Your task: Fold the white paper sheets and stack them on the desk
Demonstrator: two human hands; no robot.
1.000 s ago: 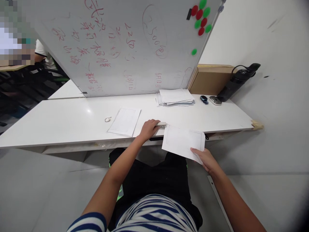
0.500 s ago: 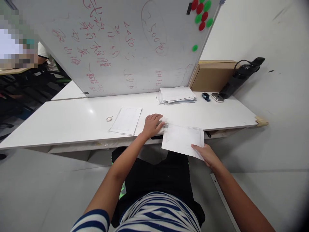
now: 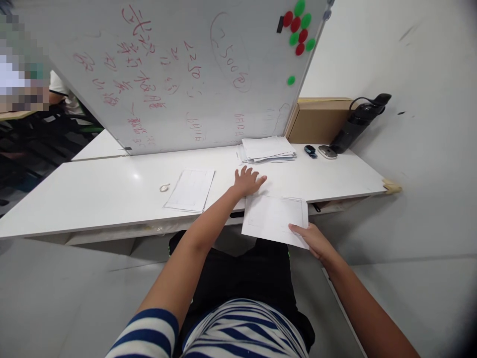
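Observation:
My right hand grips the lower right corner of a white sheet of paper, its thumb on top. That sheet reaches over the desk's front edge and has thin lines along its borders. My left hand is spread just beyond the sheet's far edge, fingers apart, with nothing in it. Left of it, a small set of papers lies on the desk. A thicker stack of papers rests farther back, past my left fingertips.
A whiteboard with red writing and round magnets stands along the desk's back. At the right are a cardboard box, a black bottle, a mouse and a dark blue watch-like item. A small white looped object lies left.
My left hand has moved forward and right, toward the thicker stack, its fingers spreading. The right hand still holds the sheet in about the same place. The view has shifted slightly.

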